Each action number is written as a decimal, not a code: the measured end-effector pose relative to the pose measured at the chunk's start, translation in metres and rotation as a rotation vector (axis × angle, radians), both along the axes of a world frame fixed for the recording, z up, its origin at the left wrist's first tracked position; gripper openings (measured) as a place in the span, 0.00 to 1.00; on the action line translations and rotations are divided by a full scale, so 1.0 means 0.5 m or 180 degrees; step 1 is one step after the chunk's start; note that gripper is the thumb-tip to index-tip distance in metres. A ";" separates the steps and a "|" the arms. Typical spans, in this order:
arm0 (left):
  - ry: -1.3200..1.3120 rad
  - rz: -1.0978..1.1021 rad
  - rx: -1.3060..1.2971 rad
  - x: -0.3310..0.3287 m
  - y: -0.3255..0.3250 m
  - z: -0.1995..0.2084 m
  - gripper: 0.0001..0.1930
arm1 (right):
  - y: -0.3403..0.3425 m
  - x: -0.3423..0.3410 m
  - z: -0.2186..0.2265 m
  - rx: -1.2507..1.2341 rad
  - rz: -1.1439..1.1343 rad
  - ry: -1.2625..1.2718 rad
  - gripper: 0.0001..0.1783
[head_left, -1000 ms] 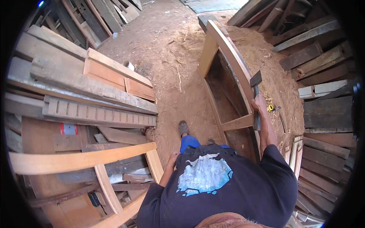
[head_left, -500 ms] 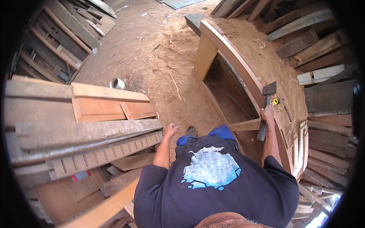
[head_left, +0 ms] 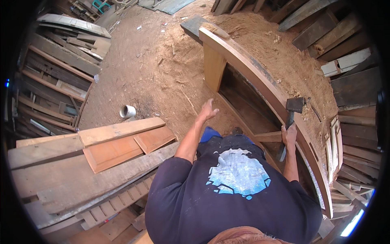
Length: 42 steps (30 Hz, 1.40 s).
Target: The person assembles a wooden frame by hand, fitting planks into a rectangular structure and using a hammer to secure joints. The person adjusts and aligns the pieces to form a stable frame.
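Observation:
My right hand [head_left: 289, 136] is wrapped round the handle of a hammer [head_left: 295, 105] with a dark, blocky head. The hammer lies across the upper edge of a long wooden frame [head_left: 260, 79]; whether it touches the wood I cannot tell. My left hand [head_left: 208, 110] is in the air near the frame's lower rail, fingers apart and holding nothing. Standing on its side to my right, the frame has a crosspiece [head_left: 269, 137] and a light yellowish panel [head_left: 213, 67] at its far end.
Stacked planks with reddish panels [head_left: 113, 152] lie at my left. Beyond them, a white cup-like container [head_left: 127, 111] sits on the sawdust-covered ground [head_left: 162, 89]. A dark block [head_left: 194, 27] meets the frame's far end. Timber [head_left: 357, 95] leans along the right; more racks [head_left: 57, 87] stand left.
My left hand has moved forward and right toward the frame, its curled fingers opening. The right hand still grips the hammer. The view has shifted, with the plank stack now lower.

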<state>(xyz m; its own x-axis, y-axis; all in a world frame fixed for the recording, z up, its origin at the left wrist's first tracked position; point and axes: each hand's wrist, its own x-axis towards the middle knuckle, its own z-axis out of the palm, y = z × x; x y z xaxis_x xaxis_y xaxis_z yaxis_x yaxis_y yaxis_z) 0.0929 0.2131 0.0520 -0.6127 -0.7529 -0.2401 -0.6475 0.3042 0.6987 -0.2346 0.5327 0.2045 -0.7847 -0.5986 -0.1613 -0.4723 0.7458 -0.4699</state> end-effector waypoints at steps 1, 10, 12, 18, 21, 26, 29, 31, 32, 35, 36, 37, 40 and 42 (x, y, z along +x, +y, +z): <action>0.0014 -0.0083 -0.0240 -0.016 -0.045 -0.004 0.43 | -0.002 0.001 -0.015 -0.0029 -0.0019 -0.0037 0.37; -0.0795 -0.0906 -0.1780 -0.271 -0.438 0.252 0.51 | -0.062 0.064 0.000 -0.0056 -0.1160 -0.0240 0.40; -0.0959 -0.1277 -0.2146 -0.326 -0.515 0.276 0.52 | -0.082 0.075 -0.017 0.0020 -0.1416 -0.0078 0.40; -0.1225 -0.2390 -0.2421 -0.438 -0.684 0.268 0.33 | -0.166 0.107 -0.070 -0.0490 -0.2408 -0.0045 0.30; -0.1272 -0.3007 -0.2415 -0.486 -0.737 0.281 0.25 | -0.276 0.180 -0.069 -0.2890 -0.3144 -0.1161 0.15; -0.1524 -0.4063 -0.2026 -0.547 -0.790 0.261 0.27 | -0.410 0.312 -0.089 -0.4936 -0.3853 -0.2192 0.10; -0.1321 -0.4312 -0.1568 -0.568 -0.787 0.233 0.24 | -0.437 0.375 -0.149 -0.4407 -0.4110 -0.2759 0.09; -0.1420 -0.4285 -0.1497 -0.559 -0.767 0.296 0.22 | -0.456 0.396 -0.200 -0.4078 -0.4113 -0.3140 0.08; -0.1491 -0.4217 -0.1454 -0.549 -0.773 0.301 0.21 | -0.480 0.392 -0.221 -0.3942 -0.4089 -0.3369 0.08; -0.1288 -0.5211 -0.1175 -0.597 -0.888 0.141 0.18 | -0.595 0.364 -0.258 -0.3547 -0.3697 -0.3615 0.09; -0.1330 -0.5536 -0.1354 -0.603 -0.896 0.122 0.16 | -0.631 0.351 -0.280 -0.3415 -0.3610 -0.3656 0.11; -0.1351 -0.5834 -0.1536 -0.603 -0.908 0.111 0.15 | -0.668 0.332 -0.287 -0.3340 -0.3513 -0.3834 0.11; -0.1538 -0.5966 -0.2427 -0.581 -0.804 0.231 0.12 | -0.751 0.305 -0.284 -0.3256 -0.3580 -0.4072 0.08; -0.1602 -0.5318 -0.2213 -0.564 -0.795 0.260 0.12 | -0.811 0.279 -0.272 -0.3136 -0.3289 -0.4190 0.08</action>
<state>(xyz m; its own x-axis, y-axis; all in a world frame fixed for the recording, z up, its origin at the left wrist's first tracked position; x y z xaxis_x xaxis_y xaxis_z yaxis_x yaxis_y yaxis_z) -0.1891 -0.1845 0.1819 -0.7012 0.4385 -0.5621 0.4988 0.8651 0.0527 -0.0950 0.1272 0.0682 -0.5254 -0.2919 -0.7993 0.8489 -0.2438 -0.4689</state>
